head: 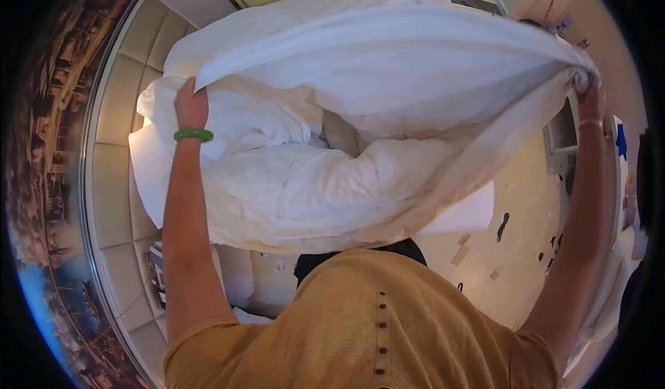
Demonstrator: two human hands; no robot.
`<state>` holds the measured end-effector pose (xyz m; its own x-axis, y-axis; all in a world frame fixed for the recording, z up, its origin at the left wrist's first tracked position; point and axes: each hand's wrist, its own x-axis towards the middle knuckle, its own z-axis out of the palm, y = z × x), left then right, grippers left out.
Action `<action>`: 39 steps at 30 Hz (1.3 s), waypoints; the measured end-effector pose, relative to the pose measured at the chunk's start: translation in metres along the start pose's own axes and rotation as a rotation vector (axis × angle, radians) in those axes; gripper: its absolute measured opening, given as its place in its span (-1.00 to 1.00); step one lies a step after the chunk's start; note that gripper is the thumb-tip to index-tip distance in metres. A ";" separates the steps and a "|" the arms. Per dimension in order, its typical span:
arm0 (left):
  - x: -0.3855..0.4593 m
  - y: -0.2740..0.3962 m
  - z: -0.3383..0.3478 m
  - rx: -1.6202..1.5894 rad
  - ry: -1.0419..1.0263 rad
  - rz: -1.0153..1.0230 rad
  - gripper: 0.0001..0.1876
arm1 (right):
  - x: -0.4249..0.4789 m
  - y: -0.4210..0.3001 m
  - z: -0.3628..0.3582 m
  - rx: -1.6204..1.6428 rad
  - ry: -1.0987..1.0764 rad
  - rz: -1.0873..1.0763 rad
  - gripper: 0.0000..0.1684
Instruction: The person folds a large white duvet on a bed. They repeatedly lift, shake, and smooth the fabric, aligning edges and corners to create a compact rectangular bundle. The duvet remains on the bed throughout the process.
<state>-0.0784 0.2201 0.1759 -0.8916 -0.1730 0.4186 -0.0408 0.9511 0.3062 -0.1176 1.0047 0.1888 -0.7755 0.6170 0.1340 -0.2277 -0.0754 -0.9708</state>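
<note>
A large white duvet cover (pixel 405 61) is stretched between my raised hands, its near part draped over the bed. At the left, my left hand (pixel 191 102) grips one edge of the cloth, with a green bangle (pixel 194 135) on the wrist. Far to the right, my right hand (pixel 591 100) holds a bunched corner of it; the fingers are partly hidden by the fabric. Below the raised cloth lies a thick, rumpled white quilt (pixel 291 181). Between the layers a greyish-beige patch shows, which I cannot identify.
A padded beige headboard (pixel 111 191) runs along the left wall under a framed picture (pixel 57 145). White sheet hangs at the bed's near right (pixel 465 210). Dark items and scraps lie on the pale floor (pixel 483 254). A white shelf unit (pixel 563 149) stands at the right.
</note>
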 end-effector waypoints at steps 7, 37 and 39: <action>-0.184 0.127 -0.020 -0.041 -1.798 0.364 -0.50 | -0.110 0.182 -0.110 -1.125 -0.049 0.019 -0.62; -0.314 0.168 0.142 -0.259 -1.120 0.226 -0.36 | 0.186 0.070 -0.033 -1.322 -0.309 -0.202 -0.51; -0.313 0.152 0.136 -0.149 -0.980 0.286 -0.21 | 0.210 0.087 -0.058 -1.398 -0.328 -0.163 -0.51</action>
<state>0.1325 0.4540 -0.0249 -0.8381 0.4030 -0.3677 0.2277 0.8710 0.4354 -0.2663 1.1732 0.1213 -0.9389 0.3255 0.1123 0.2779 0.9090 -0.3108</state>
